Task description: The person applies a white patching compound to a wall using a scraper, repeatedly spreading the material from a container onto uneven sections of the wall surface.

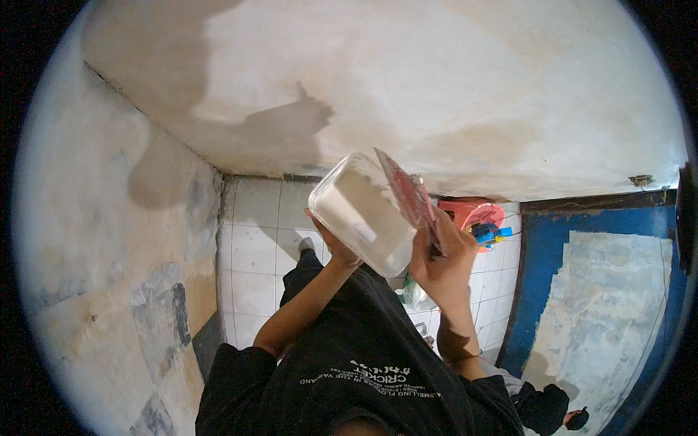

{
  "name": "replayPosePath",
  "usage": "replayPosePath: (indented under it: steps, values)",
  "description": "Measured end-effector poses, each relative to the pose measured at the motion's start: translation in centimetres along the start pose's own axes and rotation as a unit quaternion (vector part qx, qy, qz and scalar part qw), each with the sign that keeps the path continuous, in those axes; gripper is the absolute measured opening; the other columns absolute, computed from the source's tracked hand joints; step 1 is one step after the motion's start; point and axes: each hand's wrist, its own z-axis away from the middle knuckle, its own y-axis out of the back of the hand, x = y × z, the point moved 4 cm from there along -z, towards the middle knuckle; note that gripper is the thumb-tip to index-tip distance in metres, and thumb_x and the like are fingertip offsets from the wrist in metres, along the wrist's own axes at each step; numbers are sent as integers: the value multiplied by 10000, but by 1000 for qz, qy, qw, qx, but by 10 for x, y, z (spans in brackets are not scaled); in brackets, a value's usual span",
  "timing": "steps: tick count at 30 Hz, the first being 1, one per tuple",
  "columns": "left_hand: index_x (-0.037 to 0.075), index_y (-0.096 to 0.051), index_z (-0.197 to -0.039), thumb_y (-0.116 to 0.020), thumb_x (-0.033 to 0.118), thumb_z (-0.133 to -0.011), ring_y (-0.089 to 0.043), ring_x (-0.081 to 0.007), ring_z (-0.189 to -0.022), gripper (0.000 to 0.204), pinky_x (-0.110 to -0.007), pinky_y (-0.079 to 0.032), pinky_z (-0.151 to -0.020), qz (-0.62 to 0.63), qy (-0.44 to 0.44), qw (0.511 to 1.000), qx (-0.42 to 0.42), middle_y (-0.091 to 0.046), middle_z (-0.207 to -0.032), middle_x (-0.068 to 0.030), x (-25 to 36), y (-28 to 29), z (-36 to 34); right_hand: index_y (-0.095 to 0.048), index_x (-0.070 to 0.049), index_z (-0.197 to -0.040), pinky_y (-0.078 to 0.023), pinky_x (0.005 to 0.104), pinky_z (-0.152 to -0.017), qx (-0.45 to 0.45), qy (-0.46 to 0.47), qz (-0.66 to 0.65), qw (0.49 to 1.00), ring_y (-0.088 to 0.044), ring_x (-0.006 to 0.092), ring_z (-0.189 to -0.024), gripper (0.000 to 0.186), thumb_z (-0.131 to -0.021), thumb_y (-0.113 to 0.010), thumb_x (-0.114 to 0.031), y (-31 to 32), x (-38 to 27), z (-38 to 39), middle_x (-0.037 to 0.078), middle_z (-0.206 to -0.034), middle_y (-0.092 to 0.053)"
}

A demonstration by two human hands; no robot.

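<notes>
My left hand (337, 245) supports a clear rectangular plastic tub (324, 190) from beneath and from its left side, with the fingers partly hidden behind it. A smooth cream-white paste (363, 207) shows inside the tilted tub. Gripped in my right hand (448, 260) is a flat, reddish, smeared scraper (406, 187), its blade standing at the tub's right rim. Whether the blade touches the paste I cannot tell.
A patchy white wall (451, 94) rises in front, with another wall (109, 240) at the left. Red plastic stool (459, 209) with blue and yellow items stands on white tiles (254, 247). A blue door (556, 240) is right; a person in dark clothing (542, 407) is lower right.
</notes>
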Motion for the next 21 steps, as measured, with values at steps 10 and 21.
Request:
replayPosePath:
  steps: [10,21]
  values:
    - [168,-316,-1432,-189,706,-919,-455,-209,-1247,754,-403,-376,-1063,49,20,999,-6,-445,-1377,-63,-4,1,6,-618,14,-1062,-460,353,-491,-58,76,72,993,-593,294,-521,282,-783,-603,45,-24,6,2,167,-698,-619]
    - [183,-353,-1407,-225,648,-953,-468,-210,-1234,662,-402,-410,-1034,14,-39,999,22,-469,-1347,-60,2,11,6,-607,20,-1085,-526,377,-581,-103,80,98,987,-663,314,-672,334,-752,-614,46,-29,3,12,186,-915,-675]
